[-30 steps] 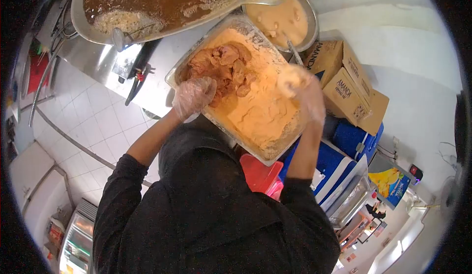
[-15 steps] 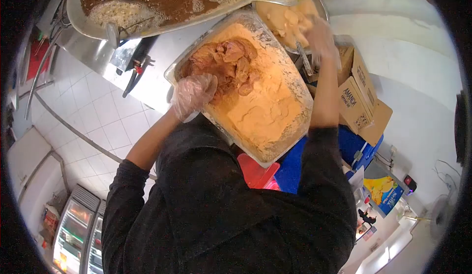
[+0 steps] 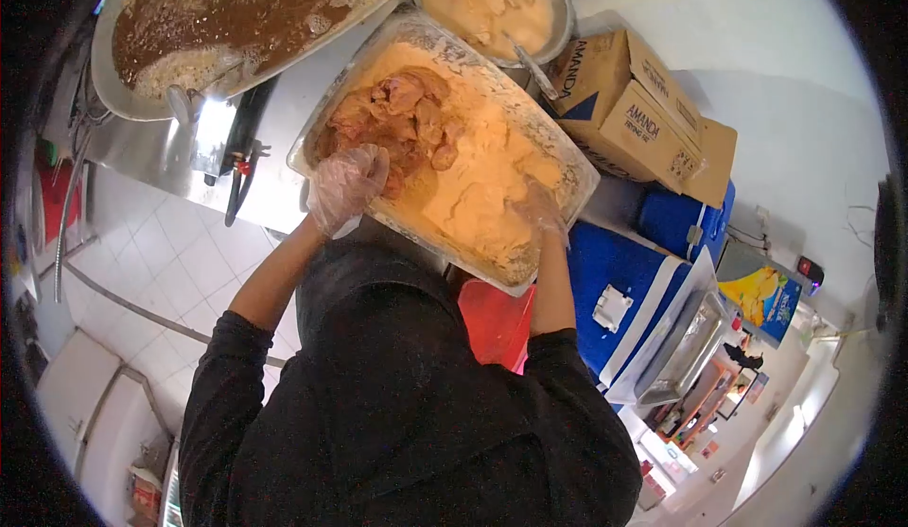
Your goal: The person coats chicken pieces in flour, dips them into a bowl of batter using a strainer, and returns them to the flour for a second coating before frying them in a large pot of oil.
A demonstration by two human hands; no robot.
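A clear plastic tub [image 3: 305,144] holds orange-tinted flour [image 3: 473,201] and a heap of coated raw meat pieces [image 3: 402,106], which look like chicken. At the tub's left side, by the lower edge of the heap, is my gloved left hand [image 3: 348,184]. Its fingers are curled in; what they hold, if anything, is hidden. My gloved right hand [image 3: 541,210] is low over the flour at the tub's right side, its fingers blurred against it. Beyond the tub stands a metal bowl [image 3: 566,18] of pale batter with pieces in it and a metal utensil handle [image 3: 534,68] leaning out.
A large pan [image 3: 106,68] of bubbling brown oil is at the upper left, close to the tub. Cardboard boxes [image 3: 629,115] stand to the right, above a blue cooler [image 3: 615,272]. A red container [image 3: 492,314] sits below the tub. A hose [image 3: 142,300] crosses the left side.
My right hand has left the batter bowl and come down to the flour in the tub. My left hand stays by the meat heap. The whole view has shifted.
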